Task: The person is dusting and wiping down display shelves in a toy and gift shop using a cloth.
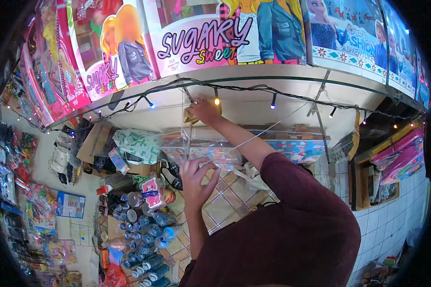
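Observation:
My right hand point(205, 110) is raised to the underside of the shelf, at a slotted metal bracket point(187, 94). Its fingers close around a small tan-brown item point(191, 117), mostly hidden, whose kind I cannot tell. Below it, my left hand point(197, 179) has thumb and forefinger pinched together at a thin pale string point(256, 135), which runs up to the right behind my right forearm. More thin string point(182, 122) hangs down from the bracket towards my left fingers. A black wire of string lights point(237, 87) lies along the shelf's front edge, its small bulbs lit.
Boxed dolls point(204, 36) stand on the glass-edged shelf above. Lower down are patterned boxes point(298, 150), a green-and-white bag point(136, 145) and black shoes point(172, 174). Bottles point(147, 236) crowd the tiled floor at left, beside hanging packaged goods point(43, 204). Pink packages point(402, 158) are at right.

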Motion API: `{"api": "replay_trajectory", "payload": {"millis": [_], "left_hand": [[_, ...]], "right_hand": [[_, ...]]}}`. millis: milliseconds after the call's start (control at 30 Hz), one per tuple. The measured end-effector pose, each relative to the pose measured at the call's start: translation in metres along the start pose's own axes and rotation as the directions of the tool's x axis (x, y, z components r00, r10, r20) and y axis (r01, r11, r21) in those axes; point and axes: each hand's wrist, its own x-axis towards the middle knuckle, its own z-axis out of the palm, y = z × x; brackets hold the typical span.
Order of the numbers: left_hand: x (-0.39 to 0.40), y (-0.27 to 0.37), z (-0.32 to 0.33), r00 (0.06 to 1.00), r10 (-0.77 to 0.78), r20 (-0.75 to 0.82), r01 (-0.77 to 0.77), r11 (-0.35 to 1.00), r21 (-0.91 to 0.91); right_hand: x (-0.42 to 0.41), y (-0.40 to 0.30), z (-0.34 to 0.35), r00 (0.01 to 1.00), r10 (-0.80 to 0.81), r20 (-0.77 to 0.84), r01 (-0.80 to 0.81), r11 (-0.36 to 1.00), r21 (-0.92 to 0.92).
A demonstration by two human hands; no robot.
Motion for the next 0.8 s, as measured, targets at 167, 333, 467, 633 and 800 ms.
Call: {"api": "replay_trajectory", "payload": {"millis": [167, 333, 467, 633, 800], "left_hand": [[0.022, -0.026, 0.045, 0.994, -0.098, -0.041, 0.092, 0.988, -0.125], [0.028, -0.035, 0.075, 0.971, -0.223, -0.084, 0.211, 0.969, -0.128], [0.034, -0.023, 0.091, 0.959, -0.249, -0.138, 0.210, 0.945, -0.250], [0.046, -0.005, 0.101, 0.938, -0.297, -0.176, 0.232, 0.920, -0.315], [0.056, 0.008, 0.107, 0.923, -0.265, -0.280, 0.159, 0.924, -0.347]], "right_hand": [[-0.021, 0.021, 0.017, 0.973, 0.184, -0.137, -0.180, 0.983, 0.041], [-0.051, 0.018, -0.045, 0.990, 0.142, -0.005, -0.141, 0.972, -0.188], [-0.083, 0.036, -0.064, 0.966, 0.235, -0.109, -0.254, 0.940, -0.226], [-0.126, 0.078, -0.072, 0.906, 0.420, 0.048, -0.406, 0.896, -0.180], [-0.189, 0.133, -0.079, 0.938, 0.262, -0.226, -0.334, 0.857, -0.392]]}}
